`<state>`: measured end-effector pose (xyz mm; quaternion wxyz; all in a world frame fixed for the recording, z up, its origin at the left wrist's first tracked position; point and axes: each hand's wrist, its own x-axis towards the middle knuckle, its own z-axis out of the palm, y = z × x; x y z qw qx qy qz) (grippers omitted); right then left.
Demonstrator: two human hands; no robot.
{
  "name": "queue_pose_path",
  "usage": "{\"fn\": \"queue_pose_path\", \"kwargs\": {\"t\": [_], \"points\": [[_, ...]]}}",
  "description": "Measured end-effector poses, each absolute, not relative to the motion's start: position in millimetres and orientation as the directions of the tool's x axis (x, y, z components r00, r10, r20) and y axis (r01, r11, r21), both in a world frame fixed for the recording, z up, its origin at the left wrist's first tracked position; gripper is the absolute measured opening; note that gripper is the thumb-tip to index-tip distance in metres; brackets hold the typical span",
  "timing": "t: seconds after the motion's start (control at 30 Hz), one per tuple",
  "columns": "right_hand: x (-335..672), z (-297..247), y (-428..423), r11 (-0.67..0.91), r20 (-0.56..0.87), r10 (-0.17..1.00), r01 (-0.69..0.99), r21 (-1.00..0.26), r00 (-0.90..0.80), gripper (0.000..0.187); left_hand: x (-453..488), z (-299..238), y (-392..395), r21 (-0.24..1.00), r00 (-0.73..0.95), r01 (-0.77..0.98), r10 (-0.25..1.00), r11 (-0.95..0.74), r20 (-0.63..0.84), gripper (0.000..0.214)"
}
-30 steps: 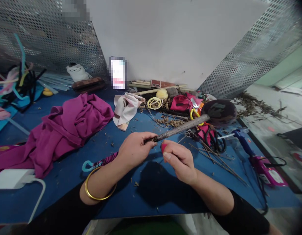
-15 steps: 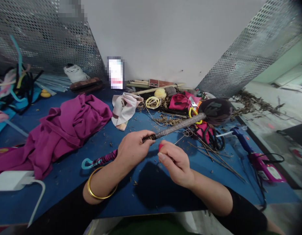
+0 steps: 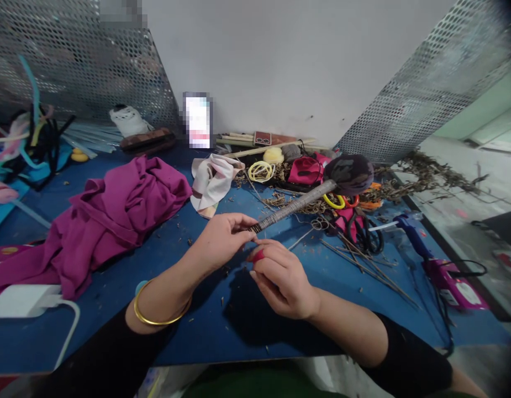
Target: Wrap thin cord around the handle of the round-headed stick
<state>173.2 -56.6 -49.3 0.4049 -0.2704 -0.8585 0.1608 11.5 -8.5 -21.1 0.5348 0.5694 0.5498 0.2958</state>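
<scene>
Brings the left forearm in from the lower left on a slant, with a gold bangle around the wrist and the back of the left hand turned up. Pinches a wrapped stick with that hand, closed narrowly, with thumb on the near side and fingers over the far side, at a dark-banded stretch. Slants the stick away to the upper right, ending in a dark, rounded head above a yellow ring handle. Reaches in from the lower right with the right forearm, bare below a black sleeve. Curls the right hand into a loose fist just below the left fingertips and the stick, with a red wrap around one finger and with thumb and forefinger slightly apart at the near side. Cannot tell whether anything thin lies inside that curl, or whether it touches the stick. Keeps both hands over the blue table, to the right of a purple cloth
</scene>
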Motion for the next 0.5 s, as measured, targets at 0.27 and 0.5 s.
{"fn": "queue_pose_path", "kwargs": {"t": [0.27, 0.5], "points": [[174.1, -50.6, -65.7, 0.742, 0.588, 0.610, 0.643, -0.189, -0.531, 0.016, 12.9, -22.3, -7.0, 0.917, 0.149, 0.376, 0.968, 0.132, -0.200, 0.024], [178.1, -46.1, -59.2, 0.844, 0.617, 0.520, 0.467, -0.265, -0.591, 0.016, 13.6, -28.1, -9.0, 0.849, 0.231, 0.529, 0.964, -0.012, -0.130, 0.028]]}}
